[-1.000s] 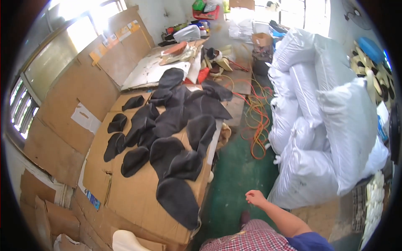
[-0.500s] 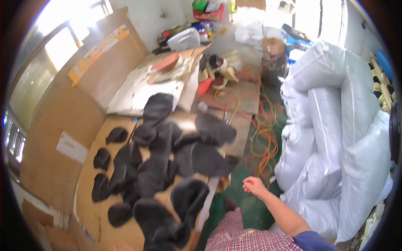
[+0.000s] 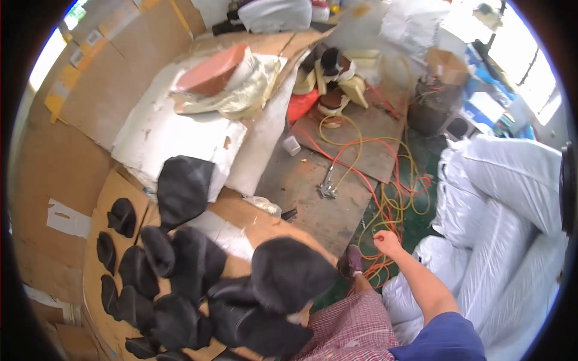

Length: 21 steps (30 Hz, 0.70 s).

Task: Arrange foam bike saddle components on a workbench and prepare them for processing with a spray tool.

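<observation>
My right hand [image 3: 387, 242] hangs in the air over the green floor, its fingers curled in and nothing visible in them. It is nearest to yellow and orange hoses [image 3: 391, 210] coiled on the floor, and does not seem to touch them. My left hand is out of view. Many black pieces shaped like soft covers, such as this large one [image 3: 292, 274], lie spread over a brown cardboard-covered table [image 3: 232, 207] at my left. A metal hand tool [image 3: 327, 189] with a hose rests on the bare board beyond them.
White stuffed sacks [image 3: 512, 180] are piled on the right. A reddish foam-like slab [image 3: 214, 69] lies on a white sheet [image 3: 156, 144] at the back left. Padded cream pieces [image 3: 354, 90], a cardboard box [image 3: 447, 66] and a white block [image 3: 291, 145] stand farther back.
My view has moved forward and tilted down. My right hand stays curled, now over the hoses. A sliver of my left hand at the lower edge has left the picture.
</observation>
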Each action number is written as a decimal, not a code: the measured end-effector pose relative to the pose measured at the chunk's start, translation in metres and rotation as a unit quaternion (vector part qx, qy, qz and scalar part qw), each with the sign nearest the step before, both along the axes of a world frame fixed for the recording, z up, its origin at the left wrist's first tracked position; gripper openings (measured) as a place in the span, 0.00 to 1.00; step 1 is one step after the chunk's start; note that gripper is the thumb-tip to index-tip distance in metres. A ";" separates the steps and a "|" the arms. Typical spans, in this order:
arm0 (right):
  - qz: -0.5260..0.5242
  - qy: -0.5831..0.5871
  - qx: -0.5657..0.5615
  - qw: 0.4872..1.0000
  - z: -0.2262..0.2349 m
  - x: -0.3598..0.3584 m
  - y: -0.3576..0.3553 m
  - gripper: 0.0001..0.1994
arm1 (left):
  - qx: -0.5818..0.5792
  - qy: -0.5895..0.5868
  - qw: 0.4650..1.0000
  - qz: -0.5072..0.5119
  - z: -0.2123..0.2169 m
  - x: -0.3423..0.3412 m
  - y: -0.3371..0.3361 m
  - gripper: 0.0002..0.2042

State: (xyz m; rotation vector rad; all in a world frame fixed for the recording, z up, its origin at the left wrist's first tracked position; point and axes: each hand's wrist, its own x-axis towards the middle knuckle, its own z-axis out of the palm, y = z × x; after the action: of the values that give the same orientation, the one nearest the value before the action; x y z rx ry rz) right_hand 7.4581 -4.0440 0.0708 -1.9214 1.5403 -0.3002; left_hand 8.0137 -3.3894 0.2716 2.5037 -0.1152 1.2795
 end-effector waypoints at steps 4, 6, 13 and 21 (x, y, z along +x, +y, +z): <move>0.150 0.125 0.014 0.981 -0.133 0.060 -0.142 0.11 | 0.130 0.045 0.985 0.100 -0.035 -0.050 -0.040 0.11; 0.213 0.231 0.039 0.949 -0.210 0.082 -0.201 0.14 | 0.203 0.078 0.965 0.144 -0.038 -0.080 -0.069 0.11; 0.303 0.177 -0.154 0.924 -0.397 0.153 -0.328 0.19 | 0.373 0.150 0.859 0.316 -0.034 -0.185 -0.143 0.11; 0.397 0.319 -0.014 0.860 -0.420 0.196 -0.312 0.17 | 0.420 0.230 0.723 0.499 0.011 -0.310 -0.131 0.10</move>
State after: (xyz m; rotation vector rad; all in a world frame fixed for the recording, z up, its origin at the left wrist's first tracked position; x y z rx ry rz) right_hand 7.6543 -4.3564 -0.3494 -2.6337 0.9218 0.7444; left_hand 7.7042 -3.5202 0.2828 3.8338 1.1965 0.8684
